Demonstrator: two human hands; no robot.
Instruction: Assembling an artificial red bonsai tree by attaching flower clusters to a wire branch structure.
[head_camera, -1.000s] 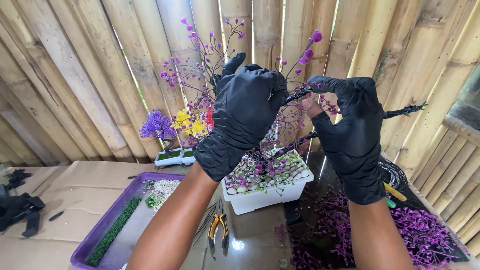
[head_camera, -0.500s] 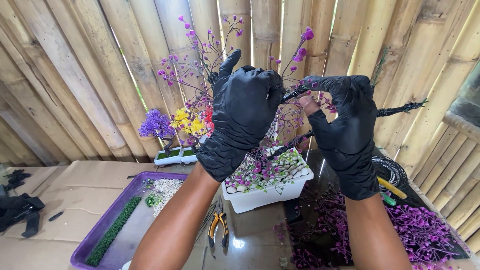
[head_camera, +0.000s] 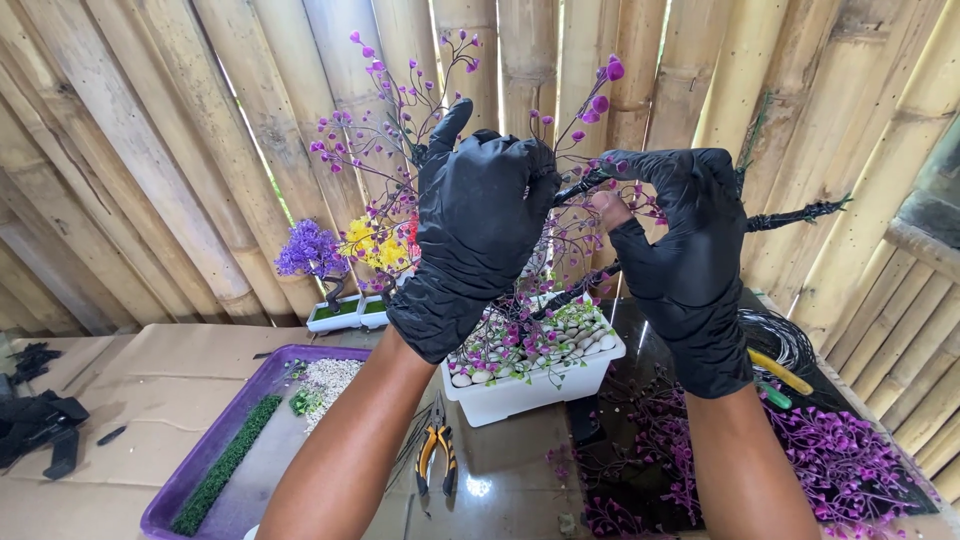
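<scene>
Hands in black gloves meet at a dark wrapped branch (head_camera: 585, 185) of the artificial tree above the white planter (head_camera: 530, 385). The branch runs left to right between them: the right hand (head_camera: 685, 240) pinches its end, nearer; the left hand (head_camera: 485, 215) curls around it, grip hidden.

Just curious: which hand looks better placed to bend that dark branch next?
Probably the right hand: its fingers already pinch the dark branch, while the left hand only steadies beside it.
</scene>
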